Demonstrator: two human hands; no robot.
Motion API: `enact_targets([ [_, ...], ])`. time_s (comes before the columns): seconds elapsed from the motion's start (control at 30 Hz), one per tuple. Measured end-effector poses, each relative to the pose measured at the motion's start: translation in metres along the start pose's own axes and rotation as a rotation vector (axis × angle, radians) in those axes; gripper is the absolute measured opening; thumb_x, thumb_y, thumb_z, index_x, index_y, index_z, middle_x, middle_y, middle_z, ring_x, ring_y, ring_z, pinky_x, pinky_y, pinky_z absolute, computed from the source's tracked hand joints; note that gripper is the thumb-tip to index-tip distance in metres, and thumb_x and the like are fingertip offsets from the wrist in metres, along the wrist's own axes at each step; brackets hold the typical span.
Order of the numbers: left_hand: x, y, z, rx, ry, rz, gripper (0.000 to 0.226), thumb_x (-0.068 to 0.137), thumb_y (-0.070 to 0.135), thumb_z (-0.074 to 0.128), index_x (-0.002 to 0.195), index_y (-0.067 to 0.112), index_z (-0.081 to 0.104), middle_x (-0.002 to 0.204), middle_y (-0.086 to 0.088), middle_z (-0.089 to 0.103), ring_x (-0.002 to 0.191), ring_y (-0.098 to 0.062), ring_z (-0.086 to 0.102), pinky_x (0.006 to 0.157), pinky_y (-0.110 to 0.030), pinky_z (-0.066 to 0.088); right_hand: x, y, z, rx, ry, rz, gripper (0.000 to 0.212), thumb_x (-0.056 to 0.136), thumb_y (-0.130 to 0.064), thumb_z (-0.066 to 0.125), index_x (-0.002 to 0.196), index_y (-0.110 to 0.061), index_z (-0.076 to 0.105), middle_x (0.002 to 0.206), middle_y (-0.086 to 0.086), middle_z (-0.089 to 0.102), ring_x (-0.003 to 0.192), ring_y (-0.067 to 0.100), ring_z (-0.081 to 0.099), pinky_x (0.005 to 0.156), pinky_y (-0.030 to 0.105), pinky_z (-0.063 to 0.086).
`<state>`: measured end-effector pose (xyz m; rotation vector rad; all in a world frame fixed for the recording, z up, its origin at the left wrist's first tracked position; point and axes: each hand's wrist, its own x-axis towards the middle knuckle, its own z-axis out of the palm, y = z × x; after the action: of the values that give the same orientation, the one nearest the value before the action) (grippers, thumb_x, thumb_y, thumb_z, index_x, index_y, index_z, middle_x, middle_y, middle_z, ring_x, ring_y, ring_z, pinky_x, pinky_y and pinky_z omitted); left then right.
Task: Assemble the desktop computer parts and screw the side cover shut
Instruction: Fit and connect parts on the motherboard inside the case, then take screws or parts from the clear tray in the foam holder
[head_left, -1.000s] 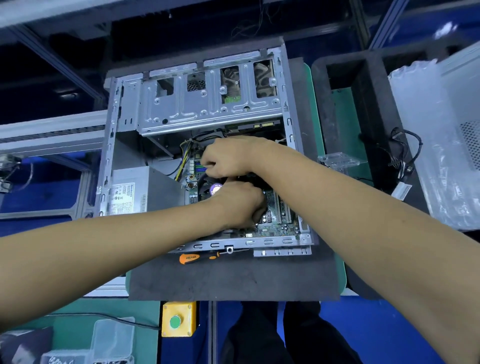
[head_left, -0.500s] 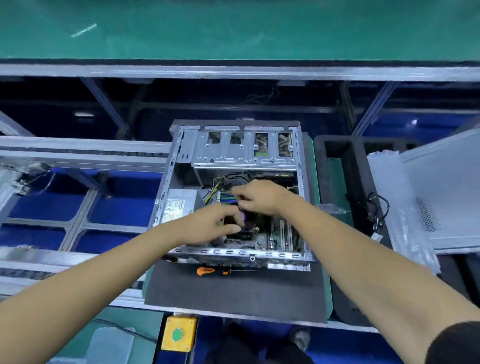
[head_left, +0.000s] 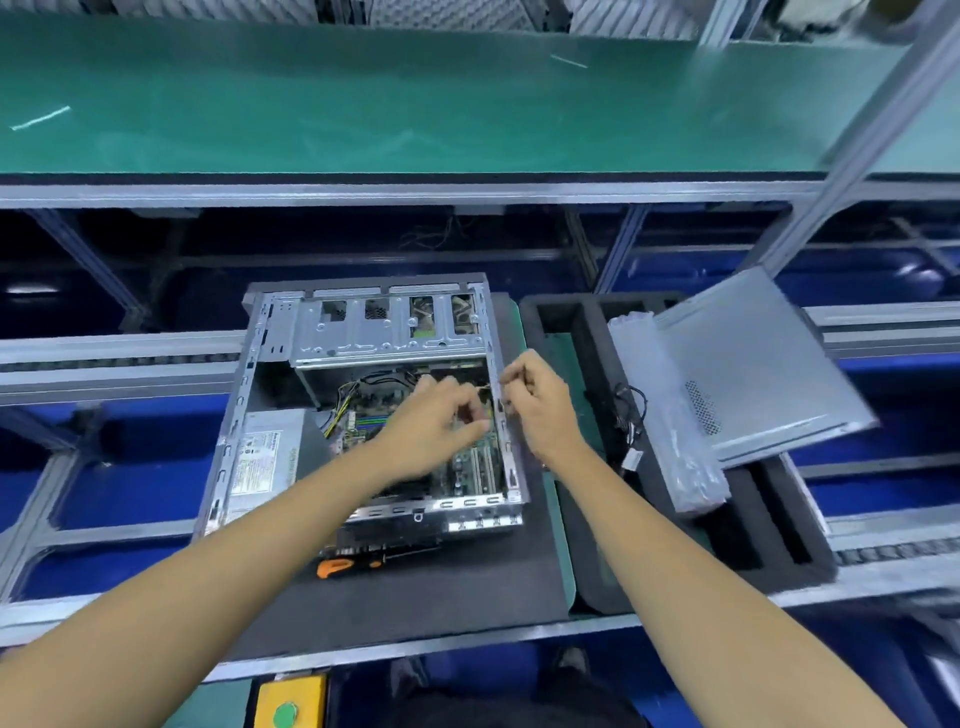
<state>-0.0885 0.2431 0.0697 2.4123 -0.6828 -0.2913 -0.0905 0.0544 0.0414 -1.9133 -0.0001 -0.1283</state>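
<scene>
The open desktop case (head_left: 270, 364) lies on its side on a dark foam mat (head_left: 415, 587), with the motherboard (head_left: 475, 462) and the grey power supply (head_left: 265, 452) showing inside. My left hand (head_left: 436, 421) hovers over the motherboard near the case's right wall, fingers curled. My right hand (head_left: 537, 402) is just beyond that wall, also with fingers curled. A thin wire (head_left: 483, 387) shows between them; blur hides whether either hand holds it. The grey side cover (head_left: 753, 364) leans on the foam tray to the right. An orange-handled screwdriver (head_left: 343, 566) lies in front of the case.
A black foam tray (head_left: 769, 535) with slots stands right of the case and holds a black cable (head_left: 631, 415) and a clear plastic bag (head_left: 670, 415). A green-topped bench (head_left: 415, 98) runs across the back. A yellow box with a green button (head_left: 288, 704) sits at the near edge.
Both hands have left the fan at the board's middle and moved right toward the case's right wall. The camera has pulled back and tilted up.
</scene>
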Motion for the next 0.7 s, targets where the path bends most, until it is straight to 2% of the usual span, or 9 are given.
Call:
enact_targets([
  [0.07, 0.018, 0.022, 0.011, 0.049, 0.002, 0.038, 0.019, 0.097, 0.047, 0.059, 0.089, 0.030, 0.057, 0.091, 0.009, 0.058, 0.096, -0.019, 0.044, 0.085, -0.039, 0.041, -0.005, 0.016, -0.030, -0.082, 0.065, -0.013, 0.014, 0.087, -0.005, 0.051, 0.092, -0.017, 0.056, 0.083, -0.001, 0.058, 0.073, 0.013, 0.054, 0.070, 0.028, 0.045],
  [0.17, 0.043, 0.052, 0.028, 0.139, -0.005, 0.049, 0.019, 0.098, 0.047, 0.058, 0.089, 0.030, 0.056, 0.087, 0.010, 0.058, 0.095, -0.020, 0.045, 0.081, -0.038, 0.040, -0.010, 0.049, -0.073, -0.291, 0.064, -0.048, 0.030, 0.078, 0.008, 0.058, 0.103, -0.008, 0.060, 0.103, 0.007, 0.056, 0.096, 0.022, 0.055, 0.087, 0.035, 0.047],
  [0.3, 0.074, 0.079, 0.054, 0.432, -0.122, -0.051, 0.027, 0.099, 0.047, 0.055, 0.104, 0.026, 0.073, 0.100, 0.002, 0.072, 0.105, -0.025, 0.052, 0.091, -0.039, 0.044, -0.009, 0.088, -0.111, -0.521, -0.149, 0.050, 0.052, 0.077, 0.005, 0.064, 0.125, -0.012, 0.057, 0.122, 0.009, 0.053, 0.117, 0.028, 0.045, 0.101, 0.042, 0.040],
  [0.43, 0.102, 0.094, 0.087, 0.789, -0.395, -0.166, 0.033, 0.094, 0.040, 0.066, 0.120, 0.020, 0.070, 0.121, -0.009, 0.070, 0.115, -0.030, 0.063, 0.095, -0.038, 0.048, 0.003, 0.113, -0.124, -0.516, -0.322, 0.120, 0.059, 0.084, -0.001, 0.066, 0.139, -0.014, 0.049, 0.134, 0.011, 0.047, 0.128, 0.030, 0.043, 0.108, 0.044, 0.038],
  [0.53, 0.115, 0.096, 0.113, 0.724, -0.591, -0.362, 0.045, 0.094, 0.035, 0.071, 0.133, 0.013, 0.060, 0.134, -0.007, 0.062, 0.124, -0.031, 0.059, 0.092, -0.042, 0.047, 0.015, 0.124, -0.126, -0.474, -0.409, 0.123, 0.057, 0.087, -0.001, 0.066, 0.140, -0.017, 0.050, 0.134, 0.008, 0.048, 0.125, 0.026, 0.048, 0.105, 0.044, 0.042],
  [0.6, 0.117, 0.093, 0.127, 0.625, -0.543, -0.447, 0.039, 0.098, 0.021, 0.066, 0.135, 0.011, 0.056, 0.138, -0.009, 0.058, 0.128, -0.031, 0.055, 0.095, -0.044, 0.047, 0.022, 0.129, -0.123, -0.448, -0.465, 0.107, 0.054, 0.089, 0.000, 0.065, 0.138, -0.018, 0.052, 0.133, 0.008, 0.049, 0.122, 0.023, 0.051, 0.104, 0.038, 0.043],
  [0.7, 0.111, 0.087, 0.144, 0.453, -0.367, -0.556, 0.036, 0.099, 0.006, 0.054, 0.134, 0.011, 0.056, 0.135, -0.014, 0.055, 0.128, -0.034, 0.052, 0.099, -0.045, 0.047, 0.031, 0.136, -0.116, -0.419, -0.511, 0.087, 0.045, 0.092, 0.000, 0.064, 0.134, -0.013, 0.055, 0.131, 0.011, 0.050, 0.120, 0.024, 0.052, 0.103, 0.033, 0.041],
])
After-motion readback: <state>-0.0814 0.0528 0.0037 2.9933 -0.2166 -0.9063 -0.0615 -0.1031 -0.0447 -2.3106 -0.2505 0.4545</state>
